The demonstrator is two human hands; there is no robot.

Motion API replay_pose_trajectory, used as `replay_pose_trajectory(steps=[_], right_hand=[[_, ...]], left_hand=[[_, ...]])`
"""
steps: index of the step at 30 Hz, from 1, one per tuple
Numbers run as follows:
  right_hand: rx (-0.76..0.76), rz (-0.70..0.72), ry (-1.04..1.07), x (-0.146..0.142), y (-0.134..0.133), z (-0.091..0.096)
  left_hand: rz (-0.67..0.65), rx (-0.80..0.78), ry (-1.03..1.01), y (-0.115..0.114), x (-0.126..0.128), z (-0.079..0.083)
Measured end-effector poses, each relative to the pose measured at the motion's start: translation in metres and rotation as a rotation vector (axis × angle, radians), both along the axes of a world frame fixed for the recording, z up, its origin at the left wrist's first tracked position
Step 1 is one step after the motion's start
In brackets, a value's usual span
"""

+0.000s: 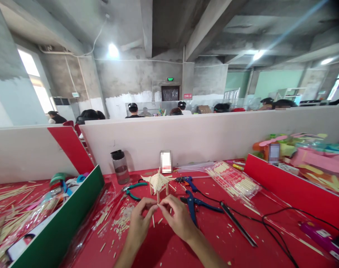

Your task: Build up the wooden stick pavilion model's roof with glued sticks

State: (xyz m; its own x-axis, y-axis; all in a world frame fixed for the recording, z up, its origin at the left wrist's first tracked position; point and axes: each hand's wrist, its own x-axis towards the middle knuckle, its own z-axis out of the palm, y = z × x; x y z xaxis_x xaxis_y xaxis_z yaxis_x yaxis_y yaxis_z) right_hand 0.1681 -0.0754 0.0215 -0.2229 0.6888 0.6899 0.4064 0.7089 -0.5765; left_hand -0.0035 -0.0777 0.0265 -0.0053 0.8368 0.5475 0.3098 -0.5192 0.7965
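A small pavilion model [158, 181] made of pale wooden sticks, with a peaked roof on legs, stands on the red tabletop [214, 243]. Just in front of it, my left hand [143, 214] and my right hand [176, 214] meet at their fingertips. Thumb and index finger of each hand are pinched together near the model's front leg. Whatever lies between the fingertips is too small to make out. Short stick pieces [160, 220] lie on the table beneath my hands.
Left of the model are green-handled pliers [134, 191], stick scraps [120, 223] and a water bottle [120, 169]. To the right lie a glue gun [189, 182], blue cutters [196, 204], a utility knife [239, 225], bagged sticks [233, 178] and a black cable [272, 227]. A green divider [60, 223] stands left.
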Motion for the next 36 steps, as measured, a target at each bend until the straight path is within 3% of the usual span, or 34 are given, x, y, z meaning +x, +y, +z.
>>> replay_pose_trajectory(steps=[10, 17, 26, 36], right_hand=[[0.011, -0.023, 0.112, -0.005, -0.001, -0.006], [0.025, -0.010, 0.106, -0.003, -0.001, -0.007], [-0.039, 0.042, 0.161, 0.005, -0.001, -0.011], [-0.100, 0.052, 0.212, 0.004, -0.003, -0.011]], left_hand=[[0.012, 0.125, 0.056, -0.004, 0.004, -0.005], [0.018, 0.032, 0.046, -0.004, 0.006, -0.003], [-0.089, -0.065, -0.091, -0.002, 0.011, -0.009], [-0.060, -0.015, -0.003, -0.001, 0.008, -0.007]])
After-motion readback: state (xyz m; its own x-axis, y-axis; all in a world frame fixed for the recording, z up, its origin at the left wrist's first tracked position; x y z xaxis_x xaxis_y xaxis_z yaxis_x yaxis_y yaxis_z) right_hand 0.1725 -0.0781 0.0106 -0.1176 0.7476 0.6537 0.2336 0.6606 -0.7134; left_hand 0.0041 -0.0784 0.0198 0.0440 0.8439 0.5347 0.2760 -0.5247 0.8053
